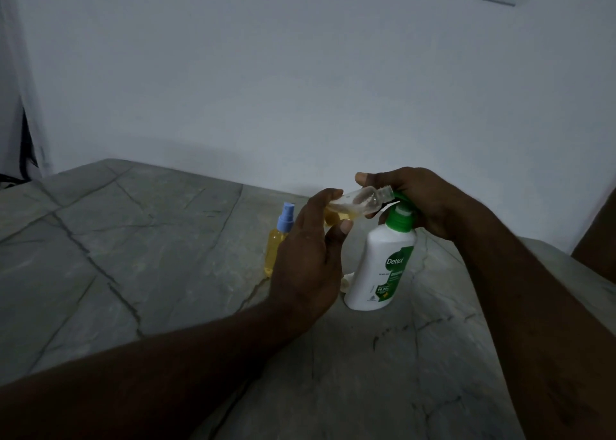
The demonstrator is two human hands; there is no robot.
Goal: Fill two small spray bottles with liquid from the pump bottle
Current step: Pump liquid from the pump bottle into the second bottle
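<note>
In the head view, the one view we have, a capped spray bottle [275, 249] stands upright on the bench [133, 239], just behind our left hand [306, 256]. Its blue sprayer is on and its body shows yellow liquid nearly to the shoulder, so we judge the first bottle done.

The second, open spray bottle [363, 199] is off the bench. Our left fingers [330, 194] pinch it by its base, and it lies almost on its side with the bare neck pointing at the spout of the pump bottle [383, 266]. A shallow pool of yellow sits along its lower wall; most of it looks empty.

Our right hand [423, 203] covers the green pump head, fingers curled round it, while the pump bottle stands on the bench.

A small pale piece [346, 283] lies by the pump bottle's foot; we cannot tell whether it is the missing sprayer.

By our reckoning we are past halfway. Left to do: more pumps into this bottle, then fitting its top.
</note>
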